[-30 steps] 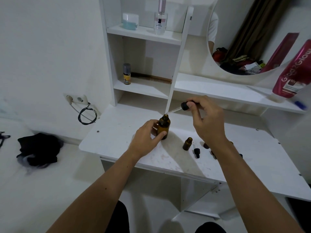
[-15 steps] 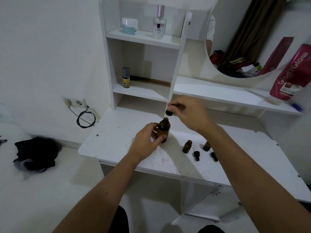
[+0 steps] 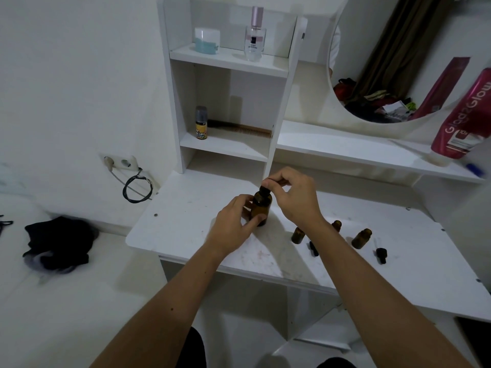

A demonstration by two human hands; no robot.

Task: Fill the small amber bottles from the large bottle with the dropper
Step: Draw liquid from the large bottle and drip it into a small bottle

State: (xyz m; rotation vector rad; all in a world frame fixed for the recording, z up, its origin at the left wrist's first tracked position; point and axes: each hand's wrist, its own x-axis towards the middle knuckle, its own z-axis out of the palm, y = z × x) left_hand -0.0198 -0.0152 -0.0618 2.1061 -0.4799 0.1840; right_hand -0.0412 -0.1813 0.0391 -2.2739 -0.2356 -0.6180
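The left hand (image 3: 233, 221) is gripping the large amber glass bottle (image 3: 261, 208) standing upright on the white desk (image 3: 186, 208); the right hand (image 3: 295, 197) is pinching its black dropper cap (image 3: 265, 188). Three small amber bottles (image 3: 298, 235) and loose black droppers (image 3: 381, 254) are sitting right of it, partly hidden by the right forearm.

Amber large bottle (image 3: 261, 208) with black dropper cap (image 3: 265, 189), white table (image 3: 186, 208), pink tube (image 3: 463, 120)

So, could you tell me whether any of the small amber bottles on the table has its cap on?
No, the three small bottles stand open-necked, and two black dropper caps lie loose on the table.
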